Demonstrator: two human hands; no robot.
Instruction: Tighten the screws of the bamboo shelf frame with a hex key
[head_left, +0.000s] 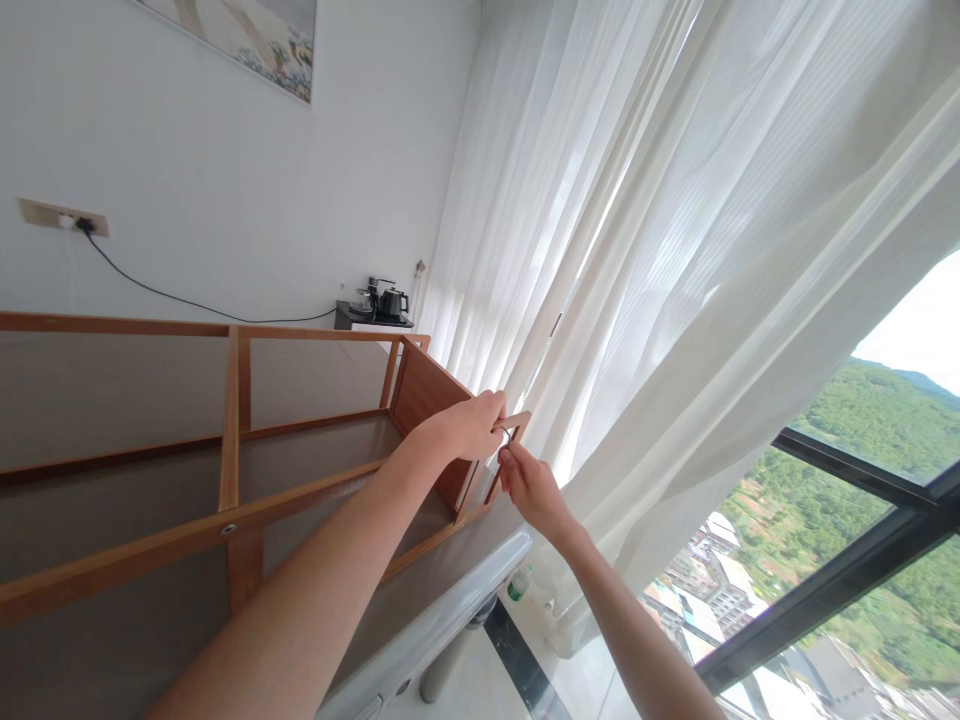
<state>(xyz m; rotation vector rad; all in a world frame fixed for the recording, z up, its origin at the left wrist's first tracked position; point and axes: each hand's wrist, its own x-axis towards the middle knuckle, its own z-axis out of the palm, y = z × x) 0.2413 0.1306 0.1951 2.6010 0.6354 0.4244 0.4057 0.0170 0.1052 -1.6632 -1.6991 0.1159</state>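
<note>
A reddish-brown wooden furniture frame [231,420] stretches from the left to the middle, with a solid wooden panel [424,405] near its far end. My left hand [471,425] is closed at the top corner of that end, fingers curled on the wood. Just below and to the right, my right hand [529,485] pinches a thin, dark bent rod [505,431], shaped like a hex key, against the end of the frame. The rod's tip is too small to make out. A round metal bolt fitting [229,528] shows in the near rail.
White curtains [555,250] hang right behind the frame's end. A window [847,520] is at the right. A pale table edge [450,600] lies below my arms, and a green-labelled bottle [518,582] stands on the floor. A coffee maker and kettle [392,303] sit at the back.
</note>
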